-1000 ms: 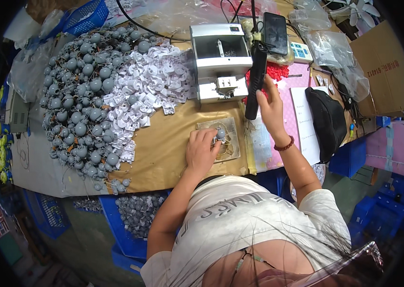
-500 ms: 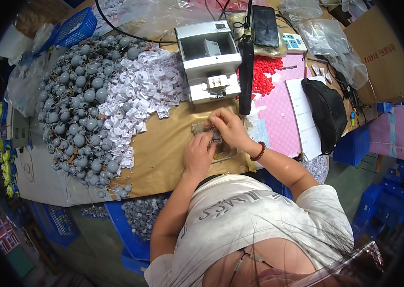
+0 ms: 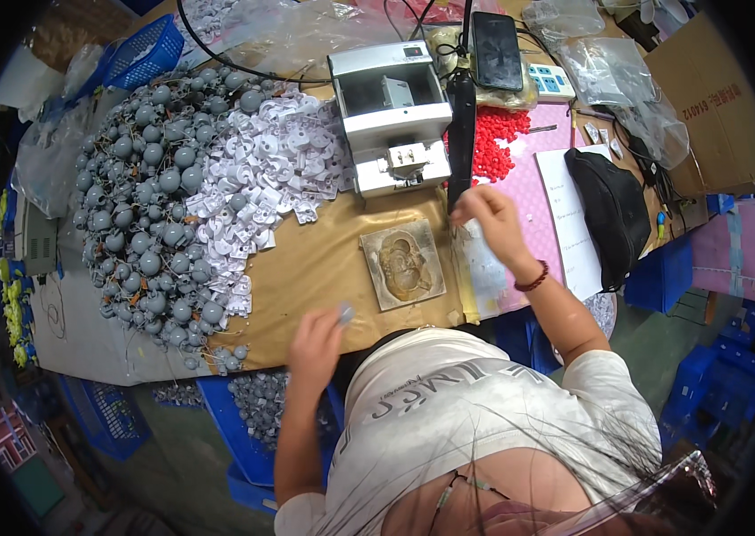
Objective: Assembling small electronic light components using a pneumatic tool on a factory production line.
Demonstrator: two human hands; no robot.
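My left hand [image 3: 313,347], smeared by motion, is at the table's front edge. At its fingertips is a small grey round-headed part [image 3: 345,313]. My right hand [image 3: 495,223] hovers beside the long black bar [image 3: 460,134], below the red pieces, its fingers loosely bent and nothing visible in them. Between the hands lies a square metal-like block [image 3: 377,290] with a rounded hollow in its top. A white and grey bench machine [image 3: 395,116] stands just behind this block.
Grey balls with wires [image 3: 150,179] and white plastic parts [image 3: 261,152] form heaps on the left. Small red pieces [image 3: 492,147] lie right of the machine. A phone [image 3: 495,49], papers [image 3: 567,223] and a black pouch [image 3: 609,214] are farther right. Blue bins [image 3: 243,447] stand below.
Both hands have come off the block, uncovering its hollow. My left hand has moved left and nearer with the grey part; my right hand has moved right toward the red pieces.
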